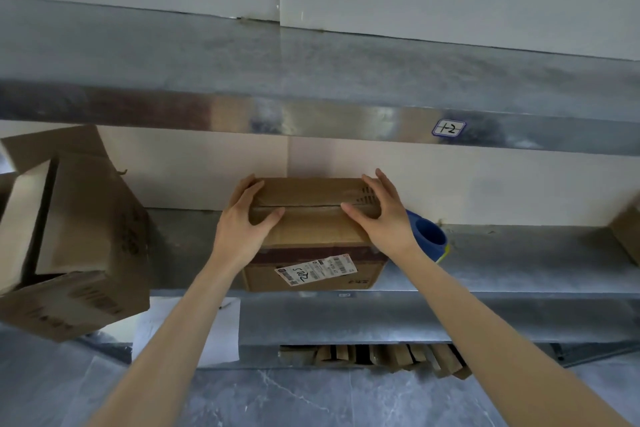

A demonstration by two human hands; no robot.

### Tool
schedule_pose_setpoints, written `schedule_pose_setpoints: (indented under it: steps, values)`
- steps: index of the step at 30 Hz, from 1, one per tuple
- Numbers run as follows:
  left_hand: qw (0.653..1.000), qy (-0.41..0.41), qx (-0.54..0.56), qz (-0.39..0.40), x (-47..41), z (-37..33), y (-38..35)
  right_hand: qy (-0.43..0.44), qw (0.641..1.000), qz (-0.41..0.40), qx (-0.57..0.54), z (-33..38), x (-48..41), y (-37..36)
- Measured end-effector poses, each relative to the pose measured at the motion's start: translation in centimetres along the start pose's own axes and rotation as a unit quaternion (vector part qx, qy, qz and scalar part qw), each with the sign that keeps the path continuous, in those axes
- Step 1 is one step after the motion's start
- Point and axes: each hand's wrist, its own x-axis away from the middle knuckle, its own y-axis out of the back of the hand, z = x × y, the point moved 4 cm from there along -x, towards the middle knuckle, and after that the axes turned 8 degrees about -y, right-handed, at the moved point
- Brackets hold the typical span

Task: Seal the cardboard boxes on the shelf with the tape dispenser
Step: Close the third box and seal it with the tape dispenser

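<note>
The cardboard box (311,236) stands on the metal shelf (502,263), close to its front edge, with its 2 top flaps folded down and meeting along a middle seam. Both of the person's hands rest on the lid. The left hand (242,222) grips the left end, its fingers bent over the far left corner and its thumb laid across the seam. The right hand (381,215) lies nearly flat on the right end, fingers straight and slightly spread, thumb stretched along the seam; it presses without clasping anything.

The blue tape dispenser (429,236) sits on the same shelf just right of the box, partly hidden behind the right wrist, and neither hand touches it. A white shipping label (315,270) with handwritten figures is stuck askew on the box's front face.

Further left an open box (86,218) stands tilted, its flaps up. Another carton (628,236) shows at the right edge. A small tag (448,128) marked 1-2 is fixed to the upper shelf (311,73).
</note>
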Motion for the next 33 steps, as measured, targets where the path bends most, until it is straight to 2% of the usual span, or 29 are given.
schedule_pose_setpoints:
  steps: [7, 17, 21, 26, 28, 30, 33]
  values:
    - [1.000, 0.005, 0.003, 0.008, -0.1, 0.2, -0.1, -0.025, 0.999, 0.022, -0.015, -0.4, -0.1, -0.2]
    - [0.998, 0.029, 0.049, 0.006, -0.2, 0.6, -0.2, -0.004, 1.000, 0.014, -0.016, -0.3, -0.4, -0.3]
    - [0.994, 0.036, 0.099, -0.001, 0.2, 0.7, -0.1, -0.006, 0.997, 0.010, -0.081, -0.5, 0.0, 0.0]
    - [0.990, 0.010, 0.140, 0.030, 0.2, 0.8, -0.1, -0.010, 0.989, 0.073, -0.131, -0.3, 0.2, 0.4]
    - [0.987, 0.007, 0.158, 0.026, 0.2, 0.9, 0.0, -0.012, 0.987, 0.075, -0.139, -0.4, 0.1, 0.5]
    - [0.988, -0.009, 0.157, 0.005, 0.3, 0.8, 0.3, -0.007, 0.992, 0.032, -0.119, -0.6, 0.0, 0.5]
    - [0.989, -0.046, 0.129, -0.048, 0.3, 0.5, 0.8, 0.024, 0.992, -0.087, -0.086, -0.5, 0.3, 0.5]
